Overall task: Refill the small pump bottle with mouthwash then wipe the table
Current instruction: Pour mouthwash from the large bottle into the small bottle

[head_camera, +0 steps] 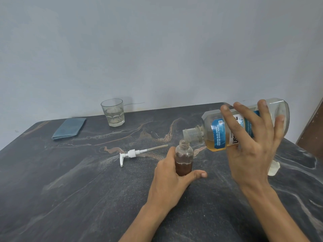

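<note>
Right now the small bottle (183, 157) stands upright on the dark table (73, 186), near its middle, with the left hand (172, 179) wrapped round its lower half, thumb out to the front. It is about half full of brownish liquid and its neck is open. The right hand (251, 145) holds the big mouthwash bottle (244, 124) tipped almost flat, fingers spread across the label and curled over the far side, the mouth just above and touching or nearly touching the small neck; which, I cannot tell.

The small bottle looks like thin clear plastic: light, easy to knock over, and likely to dent if squeezed, so a low grip with the base pressed to the table suits it. The big one is mostly empty, with amber liquid pooled along its lower side, so it should feel light but shift its weight as the liquid runs toward the neck. Its smooth label may be slippery, and a hold round the middle, as here, gives the best control of the tilt.

The pump top (134, 153) lies on its side to the left. A folded blue cloth (69, 128) and a glass (113, 112) sit near the far edge, and a white cap (274, 169) lies behind the right wrist.
</note>
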Motion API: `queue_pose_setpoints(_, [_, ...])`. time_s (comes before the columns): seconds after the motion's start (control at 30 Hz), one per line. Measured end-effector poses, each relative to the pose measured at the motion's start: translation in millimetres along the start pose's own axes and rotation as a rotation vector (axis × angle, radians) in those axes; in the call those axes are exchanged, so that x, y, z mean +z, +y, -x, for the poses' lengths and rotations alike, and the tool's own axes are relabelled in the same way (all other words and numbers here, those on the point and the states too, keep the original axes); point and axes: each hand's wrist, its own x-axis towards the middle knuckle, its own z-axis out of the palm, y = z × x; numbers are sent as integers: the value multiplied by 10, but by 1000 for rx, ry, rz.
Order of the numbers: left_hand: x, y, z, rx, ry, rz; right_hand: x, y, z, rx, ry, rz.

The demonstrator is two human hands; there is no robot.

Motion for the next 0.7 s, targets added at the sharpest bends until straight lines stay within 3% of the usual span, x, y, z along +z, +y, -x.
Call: queue_pose_setpoints(0.7, [-6,9,2,-15,-18,-10,-5,-2,-4,-12,-11,-4])
